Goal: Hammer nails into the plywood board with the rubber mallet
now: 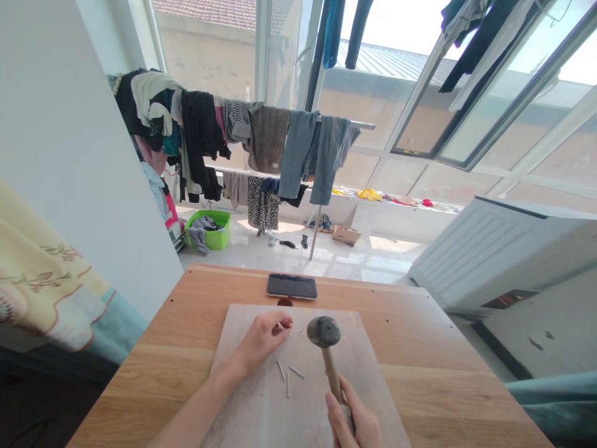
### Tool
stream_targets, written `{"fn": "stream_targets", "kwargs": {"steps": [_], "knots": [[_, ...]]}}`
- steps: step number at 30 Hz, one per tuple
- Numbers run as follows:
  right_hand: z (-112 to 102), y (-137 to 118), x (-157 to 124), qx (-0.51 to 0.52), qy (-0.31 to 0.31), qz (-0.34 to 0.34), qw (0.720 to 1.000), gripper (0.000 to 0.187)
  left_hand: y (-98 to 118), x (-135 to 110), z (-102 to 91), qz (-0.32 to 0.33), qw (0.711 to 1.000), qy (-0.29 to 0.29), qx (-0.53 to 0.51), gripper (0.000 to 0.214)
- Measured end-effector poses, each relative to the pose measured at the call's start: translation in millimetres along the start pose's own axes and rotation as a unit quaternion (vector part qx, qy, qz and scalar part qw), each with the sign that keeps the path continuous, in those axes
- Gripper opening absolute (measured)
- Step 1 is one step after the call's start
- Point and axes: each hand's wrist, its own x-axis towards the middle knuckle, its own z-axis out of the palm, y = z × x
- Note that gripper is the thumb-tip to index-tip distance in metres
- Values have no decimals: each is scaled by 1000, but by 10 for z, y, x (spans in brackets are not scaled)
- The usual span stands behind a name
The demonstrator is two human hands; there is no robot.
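My right hand (352,414) is wrapped round the handle of a mallet (332,367). Its dark, rounded head is raised toward the far part of a pale wooden board (252,404). To the left of the mallet head, my left hand (267,337) is closed in a pinch over the board, thumb and forefinger together. Whatever sits between those fingertips is too small to make out. Three loose nails lie on the board between my hands: one nail (280,370) on the left, another nail (296,372) on the right, and a third nail (288,384) nearer me.
Under the board is a wooden table (448,367), with a phone (291,286) lying beyond the board's far edge. Past the table stand a laundry rack with hanging clothes (268,137) and a green basket (217,233). A white ribbed cabinet-like object (476,249) is at right.
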Motion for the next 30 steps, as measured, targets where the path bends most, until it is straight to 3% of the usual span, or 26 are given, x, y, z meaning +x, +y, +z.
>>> {"fn": "stream_targets", "kwargs": {"steps": [4,11,15,25,30], "knots": [[68,-116,58,18,-21,-30,999,88,-36,15,24,-9,1000,10,-17,28],[210,-258,99,16,-59,-69,996,79,17,14,-5,9,1000,-1,-29,32],[240,-239,82,12,-30,-88,996,80,40,13,-25,14,999,-2,-28,30],[276,-129,124,21,-34,-80,996,86,-10,15,12,0,999,-10,-50,24],[131,-102,70,30,-16,-18,999,93,76,-15,-64,41,998,6,55,28]]}}
